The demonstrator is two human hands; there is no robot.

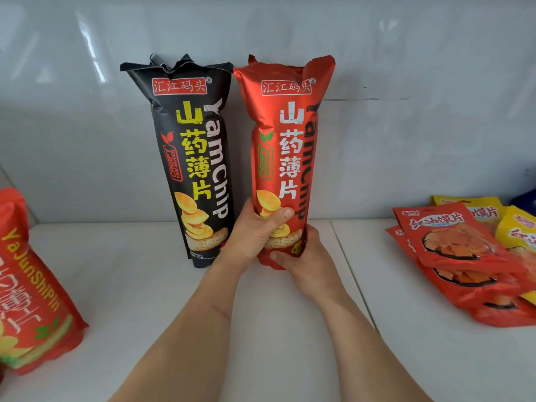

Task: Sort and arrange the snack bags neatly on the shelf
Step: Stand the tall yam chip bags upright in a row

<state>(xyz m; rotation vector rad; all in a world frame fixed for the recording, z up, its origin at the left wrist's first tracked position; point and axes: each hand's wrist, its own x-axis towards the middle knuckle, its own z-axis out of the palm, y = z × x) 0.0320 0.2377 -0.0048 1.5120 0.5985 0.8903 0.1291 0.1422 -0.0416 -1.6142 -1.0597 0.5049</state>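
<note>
A tall red yam chip bag (285,140) stands upright on the white shelf (145,280), against the grey back wall. My left hand (255,230) grips its lower part from the left, thumb across the front. My right hand (304,256) holds its base from the right. A tall black yam chip bag (197,158) stands upright right beside it on the left, leaning slightly and touching the wall.
A big red snack bag (32,300) lies at the left edge. At the right, a pile of flat red snack packets (455,250) and yellow packets (516,227) lies on the shelf. A seam (348,274) runs across the shelf surface.
</note>
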